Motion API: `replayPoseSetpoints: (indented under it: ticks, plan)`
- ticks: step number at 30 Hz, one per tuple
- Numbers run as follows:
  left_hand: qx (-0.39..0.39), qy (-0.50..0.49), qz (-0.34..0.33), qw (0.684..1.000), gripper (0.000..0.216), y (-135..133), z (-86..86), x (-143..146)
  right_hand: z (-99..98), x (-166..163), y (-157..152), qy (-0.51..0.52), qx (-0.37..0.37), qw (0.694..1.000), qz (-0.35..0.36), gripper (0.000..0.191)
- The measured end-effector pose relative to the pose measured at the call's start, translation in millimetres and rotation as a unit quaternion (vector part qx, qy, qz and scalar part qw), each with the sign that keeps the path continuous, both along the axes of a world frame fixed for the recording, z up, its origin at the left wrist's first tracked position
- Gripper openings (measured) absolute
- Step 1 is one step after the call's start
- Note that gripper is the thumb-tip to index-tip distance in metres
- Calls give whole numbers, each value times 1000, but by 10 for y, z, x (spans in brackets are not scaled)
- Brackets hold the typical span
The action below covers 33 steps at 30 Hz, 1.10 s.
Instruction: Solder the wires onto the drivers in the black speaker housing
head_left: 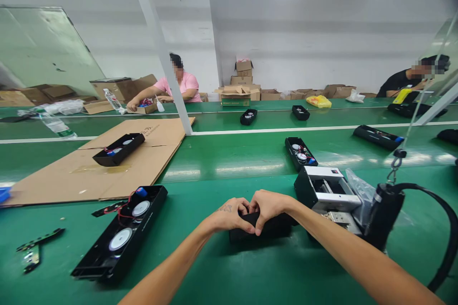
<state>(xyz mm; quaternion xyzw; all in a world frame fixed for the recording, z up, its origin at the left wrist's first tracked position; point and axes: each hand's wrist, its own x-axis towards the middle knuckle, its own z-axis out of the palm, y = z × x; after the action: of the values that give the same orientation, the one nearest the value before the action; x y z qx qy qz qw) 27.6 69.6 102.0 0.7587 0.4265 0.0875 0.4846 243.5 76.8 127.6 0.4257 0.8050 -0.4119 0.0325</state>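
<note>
My left hand (229,215) and my right hand (266,207) meet on the green belt, fingers wrapped over a black bar-shaped casing (266,228). Most of its top is hidden under them. Just right of my right hand stands a black-and-silver metal jig (327,195). To the left lies an open black speaker housing (121,233) with round white speakers, blue parts and red-and-black wires. A dark green circuit board strip (39,248) lies further left, and a narrower board (109,208) sits by the housing's wires.
A black cylindrical tool (384,214) with a cable hangs from a metal hook beside a clear plastic bag (363,195). Several black housings lie on the belts and a cardboard sheet (96,162). Two co-workers (177,86) sit beyond, among cardboard boxes (239,95).
</note>
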Motion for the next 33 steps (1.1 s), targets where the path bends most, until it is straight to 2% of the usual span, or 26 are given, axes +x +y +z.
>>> replayPoseSetpoints:
  ticks: [4,15,23,28,30,31,32,33]
  plan:
    - [-20,-8,-2,1000,44,11,4,-7,-12,-3,-76,-9,46,999,-1,47]
    - [-8,-24,-4,1000,38,-44,-22,5,37,-57,-327,-41,121,991,-32,28]
    - [53,-9,-17,998,39,-153,-53,-6,27,-53,-529,-55,162,985,-35,28]
    - [123,13,-31,992,33,-346,-71,6,71,10,-815,-48,207,976,-48,36]
    - [150,21,-33,988,28,-475,-161,-7,103,132,-1017,-31,230,969,-82,33]
    - [174,26,-40,984,27,-541,-235,-21,114,224,-1136,-6,260,958,-122,31]
    - [211,29,-52,976,27,-603,-327,-39,117,337,-1263,15,296,939,-174,31]
    - [260,28,-65,963,27,-660,-431,-59,111,467,-1392,87,373,887,-258,25]
